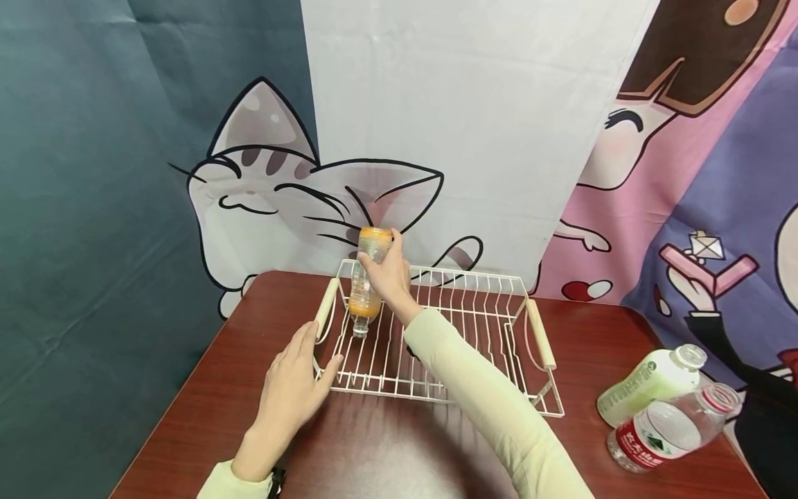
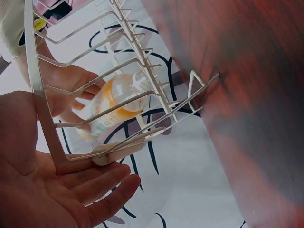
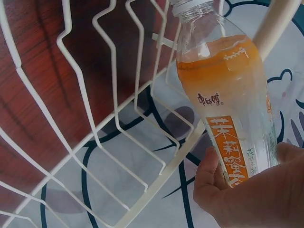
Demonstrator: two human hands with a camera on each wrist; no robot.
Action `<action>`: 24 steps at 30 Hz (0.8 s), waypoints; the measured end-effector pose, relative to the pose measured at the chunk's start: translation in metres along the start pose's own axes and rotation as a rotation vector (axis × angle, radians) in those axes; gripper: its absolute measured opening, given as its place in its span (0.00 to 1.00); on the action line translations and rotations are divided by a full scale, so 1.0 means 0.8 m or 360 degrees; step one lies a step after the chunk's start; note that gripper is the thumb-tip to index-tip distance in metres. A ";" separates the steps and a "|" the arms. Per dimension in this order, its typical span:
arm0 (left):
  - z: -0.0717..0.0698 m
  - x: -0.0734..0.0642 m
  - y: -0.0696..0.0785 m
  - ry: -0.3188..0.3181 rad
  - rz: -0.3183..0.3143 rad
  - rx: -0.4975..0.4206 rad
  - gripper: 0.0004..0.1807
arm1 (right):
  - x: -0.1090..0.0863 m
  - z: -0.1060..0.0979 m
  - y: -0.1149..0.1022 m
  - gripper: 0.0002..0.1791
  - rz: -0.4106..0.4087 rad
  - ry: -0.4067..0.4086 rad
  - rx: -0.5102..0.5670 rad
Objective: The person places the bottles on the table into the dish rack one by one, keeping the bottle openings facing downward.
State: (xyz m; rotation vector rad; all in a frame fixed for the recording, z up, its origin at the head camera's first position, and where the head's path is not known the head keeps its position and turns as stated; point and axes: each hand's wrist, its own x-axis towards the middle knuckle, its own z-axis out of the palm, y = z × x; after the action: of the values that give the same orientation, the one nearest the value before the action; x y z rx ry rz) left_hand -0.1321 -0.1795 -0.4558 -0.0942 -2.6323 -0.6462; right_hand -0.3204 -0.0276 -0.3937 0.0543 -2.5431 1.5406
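A clear plastic tea bottle (image 1: 368, 277) with an orange-and-white label is held upside down, slightly tilted, its neck pointing down into the left part of a white wire rack (image 1: 399, 396). My right hand (image 1: 391, 276) grips it near its base, thumb on one side and fingers on the other. In the right wrist view the bottle (image 3: 225, 90) looks empty, with its neck close to the wires. My left hand (image 1: 293, 381) rests at the rack's left end, fingers extended beside the pale handle (image 1: 327, 308). The left wrist view shows this palm against the frame.
On the brown table (image 1: 206, 402), to the right of the rack, stand a light green bottle (image 1: 645, 388) and a clear bottle with a red label (image 1: 645, 440). A cartoon-printed cloth (image 1: 499, 125) hangs behind the table. The rack's other handle (image 1: 541, 334) is at its right end.
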 end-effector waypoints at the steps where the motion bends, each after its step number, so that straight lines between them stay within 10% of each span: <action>1: 0.000 0.000 0.000 -0.0002 0.0000 0.0002 0.41 | 0.000 0.001 0.000 0.51 -0.0001 -0.0002 -0.0013; 24: -0.002 -0.001 0.002 -0.0024 -0.0021 0.0000 0.42 | 0.018 0.007 0.021 0.55 0.0058 -0.0150 -0.0061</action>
State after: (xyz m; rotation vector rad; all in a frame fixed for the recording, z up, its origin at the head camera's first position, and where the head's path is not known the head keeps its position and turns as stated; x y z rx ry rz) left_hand -0.1308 -0.1790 -0.4543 -0.0819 -2.6498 -0.6525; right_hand -0.3370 -0.0239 -0.4091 0.0776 -2.6595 1.5367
